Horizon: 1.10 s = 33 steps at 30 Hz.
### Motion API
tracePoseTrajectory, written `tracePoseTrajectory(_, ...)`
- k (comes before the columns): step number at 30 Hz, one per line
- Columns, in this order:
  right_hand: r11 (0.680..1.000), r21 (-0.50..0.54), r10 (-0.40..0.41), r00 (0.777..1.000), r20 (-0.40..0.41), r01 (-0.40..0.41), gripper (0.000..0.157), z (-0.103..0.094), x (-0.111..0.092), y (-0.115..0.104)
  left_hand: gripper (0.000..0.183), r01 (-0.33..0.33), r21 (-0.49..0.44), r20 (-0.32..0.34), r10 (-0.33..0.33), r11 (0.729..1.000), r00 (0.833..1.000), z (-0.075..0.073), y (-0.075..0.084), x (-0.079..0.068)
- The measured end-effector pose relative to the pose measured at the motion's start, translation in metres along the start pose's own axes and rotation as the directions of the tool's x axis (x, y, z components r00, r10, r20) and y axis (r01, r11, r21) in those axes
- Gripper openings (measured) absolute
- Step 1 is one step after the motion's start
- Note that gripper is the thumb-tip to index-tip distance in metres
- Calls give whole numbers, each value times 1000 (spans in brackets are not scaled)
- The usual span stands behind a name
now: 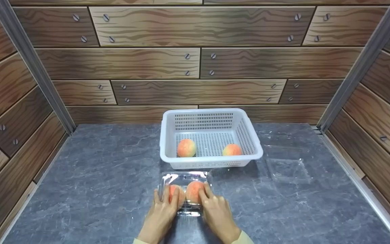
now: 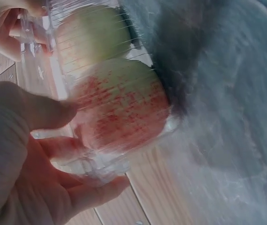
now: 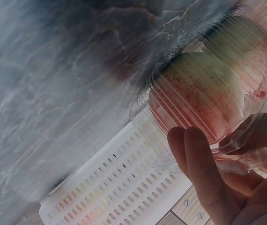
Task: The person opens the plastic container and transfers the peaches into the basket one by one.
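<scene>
A clear plastic clamshell box (image 1: 189, 212) with two red-and-yellow peaches sits on the table in front of the basket. In the head view one peach (image 1: 180, 196) lies at the box's left and the other peach (image 1: 193, 192) at its right. My left hand (image 1: 159, 215) grips the left side, its thumb over the rim and fingers below it in the left wrist view. Holding the opposite side is my right hand (image 1: 218, 215), with two fingertips against the ribbed wall in the right wrist view. Whether the lid is fastened is hard to tell.
A white slotted basket (image 1: 212, 162) stands just behind the box. Inside it lie a peach (image 1: 187, 148) on the left and another peach (image 1: 232, 149) on the right. Another clear plastic box (image 1: 288, 167) is on the table to the basket's right. Wood-patterned walls enclose the back and sides.
</scene>
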State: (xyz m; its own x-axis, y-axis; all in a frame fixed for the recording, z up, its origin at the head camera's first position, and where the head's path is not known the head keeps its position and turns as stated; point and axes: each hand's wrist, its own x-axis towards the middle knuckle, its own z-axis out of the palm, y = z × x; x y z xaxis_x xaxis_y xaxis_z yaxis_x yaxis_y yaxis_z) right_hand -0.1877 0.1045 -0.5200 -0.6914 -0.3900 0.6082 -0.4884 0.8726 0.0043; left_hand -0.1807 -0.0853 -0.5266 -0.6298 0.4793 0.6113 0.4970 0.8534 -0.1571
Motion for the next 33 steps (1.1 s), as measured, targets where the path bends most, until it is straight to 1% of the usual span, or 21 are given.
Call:
tracePoseTrajectory(4, 1000, -1, -4, 1000, -6, 4, 51, 1, 0, 0, 67, 17, 4, 7, -17, 1000, 1000, -1, 0, -1)
tracePoseTrajectory(7, 1000, 0, -4, 1000, -16, 4, 49, 1, -1, 1, 67, 32, -12, 16, -32, 999, 999, -1, 1, -1)
tracePoseTrajectory(9, 1000, 0, -3, 1000, -18, 3, 48, 2, -1, 1, 61, 35, -4, -5, -35, 999, 999, -1, 1, -1)
tracePoseTrajectory(12, 1000, 1, -3, 1000, -12, 3, 49, 2, -2, 1, 49, 30, 21, -61, -28, 999, 998, -4, 2, -1)
tracePoseTrajectory(14, 1000, -3, -4, 1000, -8, 4, 49, 1, -2, 2, 46, 36, 25, -71, -34, 999, 997, -5, 2, -1)
tracePoseTrajectory(17, 1000, -4, -8, 1000, -4, 8, 49, 0, -1, 2, 49, 57, 7, -30, -57, 998, 998, -7, 1, -2)
tracePoseTrajectory(20, 1000, 16, -12, 1000, -8, 12, 46, -1, 1, 4, 61, 82, -15, 33, -81, 997, 996, -7, 1, -2)
tracePoseTrajectory(22, 999, 33, -10, 1000, -14, 11, 43, -2, 3, 6, 65, 88, -21, 57, -86, 996, 995, -9, 1, -1)
tracePoseTrajectory(24, 999, 48, -12, 1000, -16, 13, 40, -4, 4, 8, 67, 92, -28, 67, -90, 995, 994, -10, 1, -1)
tracePoseTrajectory(26, 998, 57, -15, 1000, -11, 16, 39, -6, 5, 10, 66, 98, -31, 60, -96, 995, 994, -11, 0, -1)
tracePoseTrajectory(30, 997, 79, -23, 1000, 12, 22, 45, -10, 7, 14, 64, 95, -14, 44, -94, 995, 995, -14, -2, 0)
tracePoseTrajectory(33, 995, 96, -29, 999, 13, 28, 48, -12, 11, 17, 66, 91, 0, 56, -91, 996, 994, -17, -4, 1)
